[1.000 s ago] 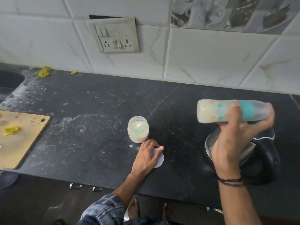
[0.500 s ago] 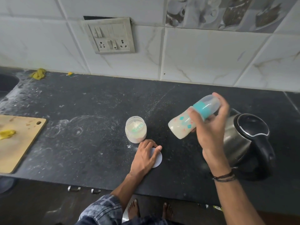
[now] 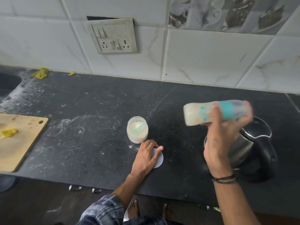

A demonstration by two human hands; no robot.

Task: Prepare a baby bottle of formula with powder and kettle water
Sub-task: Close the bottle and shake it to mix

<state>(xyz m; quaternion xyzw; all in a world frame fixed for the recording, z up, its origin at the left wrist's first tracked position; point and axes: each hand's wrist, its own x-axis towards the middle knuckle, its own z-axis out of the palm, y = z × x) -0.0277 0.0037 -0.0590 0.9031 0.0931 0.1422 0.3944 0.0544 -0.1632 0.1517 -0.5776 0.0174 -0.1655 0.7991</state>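
Head view: dusty counter (image 3: 81,151) below white tiles (image 3: 203,54); right hand (image 3: 222,140) grips bottle (image 3: 199,114); left hand (image 3: 146,158) rests on lid (image 3: 159,161).

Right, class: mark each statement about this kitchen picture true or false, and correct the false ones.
1. The right hand grips the baby bottle, held sideways in the air. True.
2. The powder jar is closed. False: it is open; its lid lies on the counter under the left hand.
3. The kettle stands left of the jar. False: it stands to the jar's right.
4. A cutting board lies at the counter's left end. True.
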